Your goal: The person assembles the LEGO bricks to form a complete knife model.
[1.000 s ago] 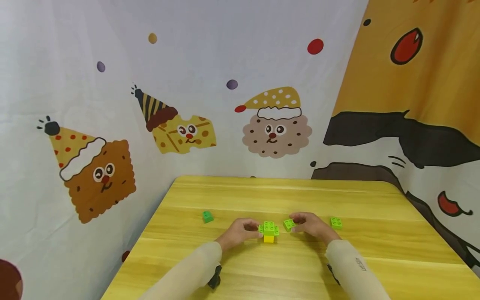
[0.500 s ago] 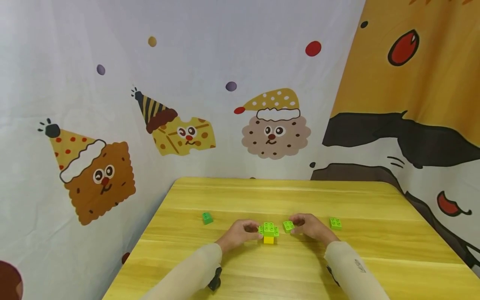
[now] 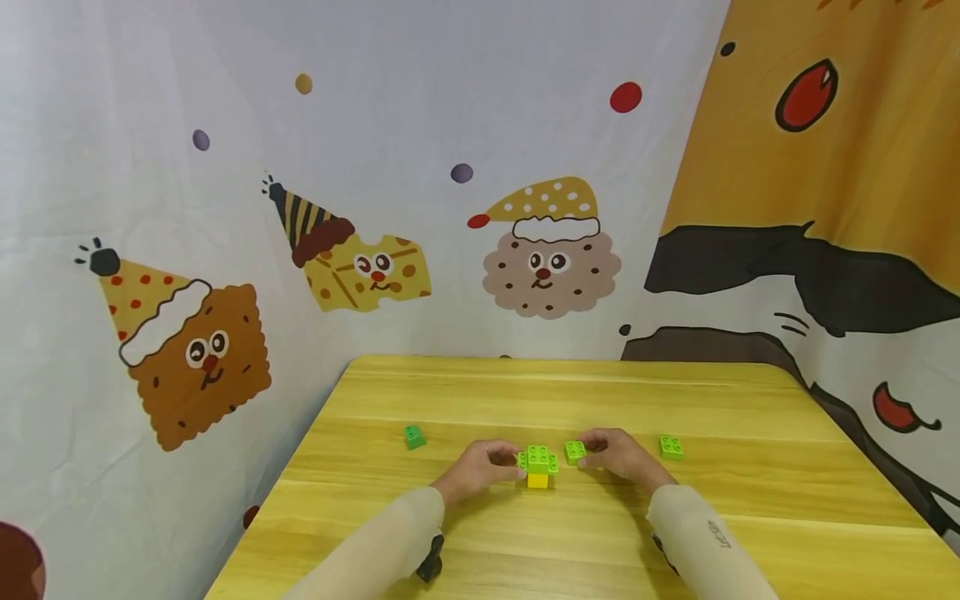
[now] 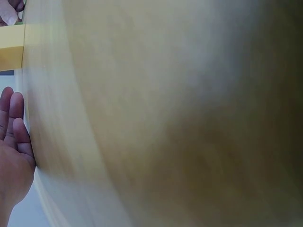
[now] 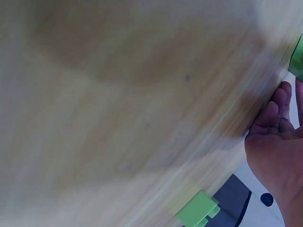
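In the head view, a small stack of building bricks [image 3: 537,460] stands on the table, light green on top of a yellow brick [image 3: 537,481]. My left hand [image 3: 480,468] is at its left side, thumb and fingers around the light green brick sticking out there. The yellow brick [image 4: 11,45] shows larger in the left wrist view, above the curved outer fingers. To the right of the stack, my right hand [image 3: 615,452] pinches a loose light green brick [image 3: 575,452], apart from the stack. That brick [image 5: 297,60] is partly cut off in the right wrist view.
A darker green brick [image 3: 414,437] lies to the left on the wooden table [image 3: 480,550]. Another light green brick [image 3: 671,447] lies to the right, beyond my right hand. Behind the table hangs a cloth [image 3: 420,125] printed with cartoon figures.
The brick in my right hand has turned a little and shifted slightly left. My left hand and the stack stay almost where they were. The head view has tilted slightly.
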A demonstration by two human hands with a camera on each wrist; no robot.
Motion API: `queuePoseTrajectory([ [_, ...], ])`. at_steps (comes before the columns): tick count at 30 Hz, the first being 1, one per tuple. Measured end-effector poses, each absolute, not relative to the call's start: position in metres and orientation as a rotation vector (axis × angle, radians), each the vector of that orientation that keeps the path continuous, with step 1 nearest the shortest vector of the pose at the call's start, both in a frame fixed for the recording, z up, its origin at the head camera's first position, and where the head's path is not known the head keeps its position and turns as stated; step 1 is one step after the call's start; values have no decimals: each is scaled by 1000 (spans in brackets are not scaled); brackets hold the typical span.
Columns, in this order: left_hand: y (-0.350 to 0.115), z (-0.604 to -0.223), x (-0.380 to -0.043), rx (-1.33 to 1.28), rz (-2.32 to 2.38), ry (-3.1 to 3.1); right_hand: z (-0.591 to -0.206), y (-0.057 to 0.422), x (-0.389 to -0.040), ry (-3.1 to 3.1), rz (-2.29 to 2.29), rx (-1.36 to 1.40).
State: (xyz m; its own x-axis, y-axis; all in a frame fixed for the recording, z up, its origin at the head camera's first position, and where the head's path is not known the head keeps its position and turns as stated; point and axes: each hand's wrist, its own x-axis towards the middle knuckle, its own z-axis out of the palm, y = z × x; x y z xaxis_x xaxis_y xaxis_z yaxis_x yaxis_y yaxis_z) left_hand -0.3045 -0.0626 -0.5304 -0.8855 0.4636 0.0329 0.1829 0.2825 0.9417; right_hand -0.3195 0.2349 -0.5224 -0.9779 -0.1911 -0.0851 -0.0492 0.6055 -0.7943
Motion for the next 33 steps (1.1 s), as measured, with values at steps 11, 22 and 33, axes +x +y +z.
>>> queuePoseTrajectory([
  [11,-63,-527,-301,584,1658,2296,-519,232,-316,2728,-1327,-143],
  [22,-62,-532,-304,568,1643,2316,-509,223,-309,2718,-1444,-113],
  [33,-63,-526,-300,558,1635,2327,-497,214,-296,2770,-1467,-179],
])
